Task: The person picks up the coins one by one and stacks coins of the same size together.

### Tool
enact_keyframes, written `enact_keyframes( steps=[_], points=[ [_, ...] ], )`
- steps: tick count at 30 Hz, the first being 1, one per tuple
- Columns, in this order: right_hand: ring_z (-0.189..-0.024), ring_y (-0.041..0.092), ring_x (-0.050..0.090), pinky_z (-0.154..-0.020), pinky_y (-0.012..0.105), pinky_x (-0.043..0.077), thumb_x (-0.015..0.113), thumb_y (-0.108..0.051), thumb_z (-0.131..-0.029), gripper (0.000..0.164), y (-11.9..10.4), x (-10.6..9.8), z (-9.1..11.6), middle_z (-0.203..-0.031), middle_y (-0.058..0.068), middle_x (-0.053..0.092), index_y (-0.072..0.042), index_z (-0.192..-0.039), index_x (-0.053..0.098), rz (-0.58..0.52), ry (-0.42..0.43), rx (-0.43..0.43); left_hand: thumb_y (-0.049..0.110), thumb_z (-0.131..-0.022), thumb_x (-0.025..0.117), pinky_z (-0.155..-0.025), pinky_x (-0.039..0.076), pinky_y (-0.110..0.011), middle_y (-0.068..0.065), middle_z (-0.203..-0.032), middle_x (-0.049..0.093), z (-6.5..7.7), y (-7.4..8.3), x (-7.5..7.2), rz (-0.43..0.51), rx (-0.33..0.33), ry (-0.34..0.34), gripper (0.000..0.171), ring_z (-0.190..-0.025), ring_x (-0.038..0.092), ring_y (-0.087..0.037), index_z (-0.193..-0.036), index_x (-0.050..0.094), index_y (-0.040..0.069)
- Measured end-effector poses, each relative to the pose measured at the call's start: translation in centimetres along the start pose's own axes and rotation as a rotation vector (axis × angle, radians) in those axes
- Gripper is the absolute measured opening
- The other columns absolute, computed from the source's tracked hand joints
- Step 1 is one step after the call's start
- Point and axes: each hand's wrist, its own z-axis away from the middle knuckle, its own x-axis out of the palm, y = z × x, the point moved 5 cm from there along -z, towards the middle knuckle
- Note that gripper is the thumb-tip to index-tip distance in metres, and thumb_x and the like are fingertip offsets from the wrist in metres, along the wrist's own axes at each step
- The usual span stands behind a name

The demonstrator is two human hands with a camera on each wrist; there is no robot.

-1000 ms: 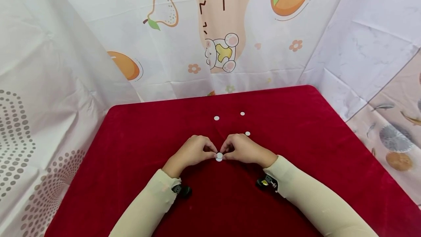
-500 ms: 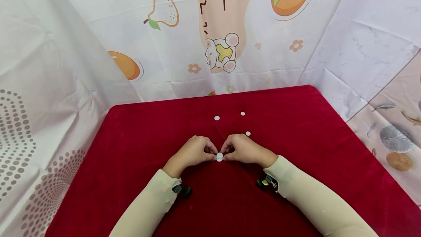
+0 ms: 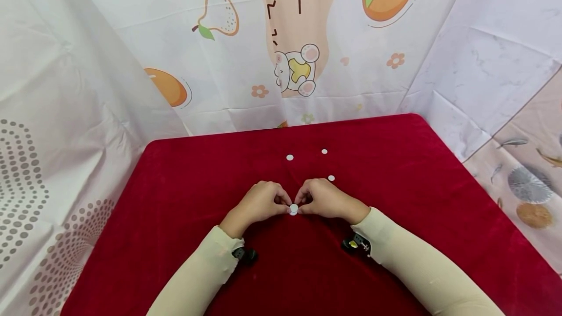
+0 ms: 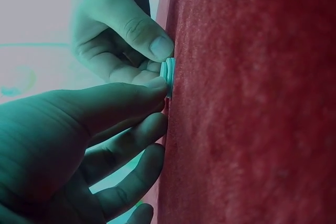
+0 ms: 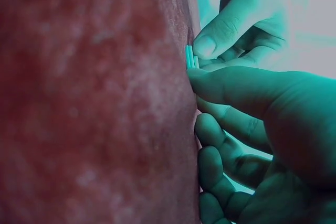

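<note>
head view: left hand [image 3: 262, 200] and right hand [image 3: 327, 199] meet over the red desk [image 3: 197, 174], thumb and fingertips of each pinching a white disc stack [image 3: 293, 208]. stack sits midway between side edges, well in from far edge. only here: one loose disc [image 3: 290, 157] and a second disc [image 3: 324, 151] nearer that edge, a third disc [image 3: 331, 178] just beyond right hand. wrist views add the stack's side: thin layers, base against desk.
</note>
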Motion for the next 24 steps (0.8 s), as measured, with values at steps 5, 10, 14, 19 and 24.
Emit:
enact_keyframes(
  steps=[5,10,14,19,24],
  points=[
    [-0.084,0.010,0.065,-0.074,0.023,0.054,0.086,-0.012,-0.083,0.012,0.1,0.0,0.0,-0.090,-0.008,0.069,-0.021,-0.090,0.080,-0.001,0.005,0.006,0.021,-0.086,0.086,-0.072,0.052,-0.025,0.015,-0.086,0.074,0.0,0.2,-0.1,0.000,0.004,0.007,0.005,-0.075,0.062,0.000,-0.089,0.084,0.024],
    [-0.085,0.010,0.065,-0.075,0.024,0.054,0.087,-0.015,-0.083,0.011,0.2,0.1,0.0,-0.090,-0.008,0.069,-0.022,-0.089,0.080,-0.011,0.005,0.010,0.021,-0.087,0.085,-0.072,0.052,-0.025,0.013,-0.088,0.074,0.0,0.2,-0.1,-0.001,0.006,0.009,0.004,-0.076,0.062,-0.001,-0.091,0.084,0.023],
    [-0.086,0.010,0.064,-0.076,0.024,0.054,0.087,-0.017,-0.084,0.010,0.3,-0.1,0.0,-0.090,-0.009,0.069,-0.024,-0.088,0.080,-0.009,0.004,0.014,0.022,-0.089,0.083,-0.072,0.051,-0.024,0.013,-0.091,0.074,0.0,0.1,-0.1,-0.001,0.004,0.007,0.004,-0.077,0.061,-0.002,-0.092,0.084,0.023],
    [-0.087,0.010,0.064,-0.077,0.024,0.054,0.087,-0.017,-0.084,0.010,0.2,-0.5,0.2,-0.091,-0.009,0.070,-0.023,-0.090,0.081,-0.014,0.002,0.008,0.022,-0.091,0.082,-0.072,0.051,-0.025,0.012,-0.092,0.073,-0.1,0.3,0.0,0.008,0.003,0.007,0.003,-0.078,0.060,-0.004,-0.093,0.084,0.022],
    [-0.085,0.005,0.065,-0.076,0.023,0.055,0.087,-0.017,-0.084,0.011,0.2,-1.1,0.5,-0.091,-0.009,0.070,-0.021,-0.091,0.081,-0.034,0.005,0.005,0.021,-0.090,0.082,-0.072,0.051,-0.025,0.011,-0.091,0.073,-0.5,0.7,0.1,0.022,0.009,0.008,0.004,-0.079,0.060,-0.005,-0.093,0.084,0.020]
  ],
)
